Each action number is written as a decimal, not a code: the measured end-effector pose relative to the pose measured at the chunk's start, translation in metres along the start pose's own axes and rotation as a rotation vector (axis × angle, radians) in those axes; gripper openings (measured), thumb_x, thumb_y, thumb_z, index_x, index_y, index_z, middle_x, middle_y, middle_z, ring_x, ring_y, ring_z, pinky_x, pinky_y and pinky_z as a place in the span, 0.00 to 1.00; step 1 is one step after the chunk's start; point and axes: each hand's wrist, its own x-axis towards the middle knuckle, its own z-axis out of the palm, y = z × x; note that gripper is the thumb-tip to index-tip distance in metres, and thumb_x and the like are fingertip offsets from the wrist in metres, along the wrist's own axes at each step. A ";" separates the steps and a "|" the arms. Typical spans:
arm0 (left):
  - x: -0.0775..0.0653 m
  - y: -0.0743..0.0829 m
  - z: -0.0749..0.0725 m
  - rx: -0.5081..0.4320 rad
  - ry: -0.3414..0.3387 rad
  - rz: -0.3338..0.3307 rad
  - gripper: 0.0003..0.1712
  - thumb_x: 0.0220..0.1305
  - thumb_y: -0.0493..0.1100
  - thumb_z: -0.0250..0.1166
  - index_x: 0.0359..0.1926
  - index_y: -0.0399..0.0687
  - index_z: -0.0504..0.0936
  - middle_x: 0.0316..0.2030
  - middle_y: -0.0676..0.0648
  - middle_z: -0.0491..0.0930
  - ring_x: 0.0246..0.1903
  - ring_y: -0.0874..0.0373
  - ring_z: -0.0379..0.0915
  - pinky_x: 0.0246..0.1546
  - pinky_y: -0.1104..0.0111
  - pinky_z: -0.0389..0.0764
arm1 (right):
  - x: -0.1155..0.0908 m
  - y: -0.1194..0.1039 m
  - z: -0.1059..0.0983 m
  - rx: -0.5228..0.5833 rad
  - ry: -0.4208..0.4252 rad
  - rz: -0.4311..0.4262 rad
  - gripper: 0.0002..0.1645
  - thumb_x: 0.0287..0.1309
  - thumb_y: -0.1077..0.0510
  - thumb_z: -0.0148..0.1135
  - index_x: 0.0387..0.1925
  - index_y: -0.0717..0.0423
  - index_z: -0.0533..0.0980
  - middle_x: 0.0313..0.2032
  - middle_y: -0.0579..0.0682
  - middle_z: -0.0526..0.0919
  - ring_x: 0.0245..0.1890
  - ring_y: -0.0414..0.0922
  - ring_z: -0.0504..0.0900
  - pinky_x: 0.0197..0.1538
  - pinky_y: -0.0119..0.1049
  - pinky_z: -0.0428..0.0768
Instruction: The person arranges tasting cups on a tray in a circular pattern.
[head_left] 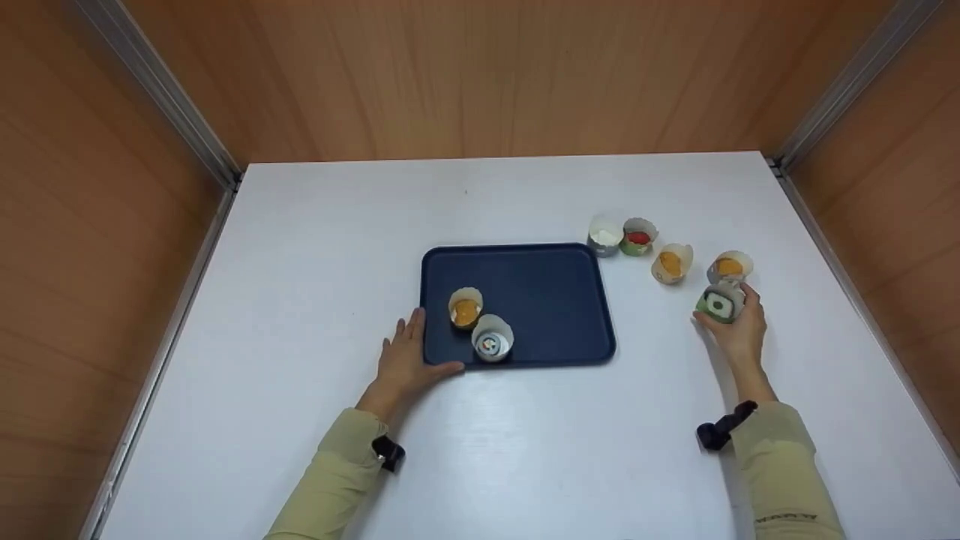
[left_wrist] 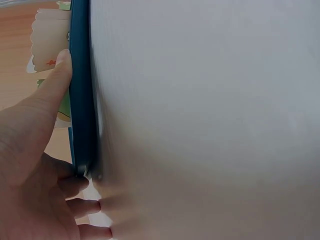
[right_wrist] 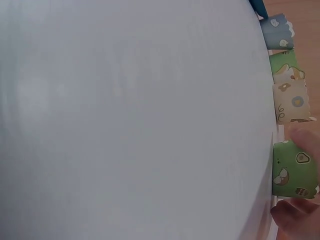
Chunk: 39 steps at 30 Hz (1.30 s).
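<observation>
Paper cup [right_wrist: 291, 171], green, round, scallop-edged, gripped by right hand [head_left: 741, 335].

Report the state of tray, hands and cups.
tray: loaded
left hand: touching tray
right hand: gripping green cup
green cup: occupied
cup behind it: upright, occupied
beige cup: upright, occupied
red-filled cup: upright
blue cup: upright
left tray cup: upright, occupied
right tray cup: upright, occupied
</observation>
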 end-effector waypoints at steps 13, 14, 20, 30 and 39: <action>-0.001 -0.002 0.002 0.008 -0.001 0.001 0.67 0.38 0.74 0.60 0.68 0.40 0.40 0.67 0.41 0.43 0.65 0.43 0.37 0.59 0.46 0.46 | 0.004 0.000 0.002 0.007 -0.023 0.016 0.48 0.47 0.61 0.65 0.64 0.63 0.48 0.62 0.66 0.55 0.62 0.58 0.54 0.62 0.49 0.54; 0.000 -0.003 0.002 0.008 -0.001 0.001 0.67 0.38 0.74 0.60 0.68 0.40 0.40 0.67 0.41 0.44 0.65 0.43 0.37 0.59 0.46 0.46 | 0.005 0.000 0.002 0.006 -0.020 0.013 0.48 0.47 0.61 0.65 0.64 0.63 0.48 0.61 0.66 0.56 0.62 0.59 0.54 0.62 0.49 0.54; -0.001 -0.003 0.001 0.007 0.005 0.008 0.67 0.38 0.73 0.60 0.68 0.40 0.41 0.67 0.40 0.44 0.64 0.43 0.38 0.59 0.46 0.46 | 0.004 0.000 0.000 0.006 -0.008 -0.001 0.45 0.47 0.61 0.65 0.62 0.64 0.52 0.61 0.66 0.57 0.61 0.59 0.56 0.61 0.49 0.56; -0.003 -0.002 0.000 -0.016 0.025 0.021 0.66 0.39 0.72 0.62 0.68 0.39 0.42 0.66 0.40 0.45 0.64 0.42 0.39 0.59 0.45 0.47 | -0.002 -0.003 -0.001 -0.033 -0.008 -0.036 0.41 0.46 0.61 0.64 0.60 0.66 0.55 0.58 0.68 0.62 0.58 0.61 0.59 0.59 0.52 0.58; 0.000 -0.001 0.001 -0.027 0.017 0.014 0.66 0.39 0.71 0.62 0.68 0.39 0.41 0.67 0.41 0.44 0.65 0.43 0.38 0.59 0.45 0.45 | -0.010 -0.014 -0.003 -0.035 -0.028 -0.112 0.39 0.45 0.62 0.65 0.58 0.66 0.58 0.55 0.68 0.65 0.56 0.63 0.61 0.57 0.54 0.60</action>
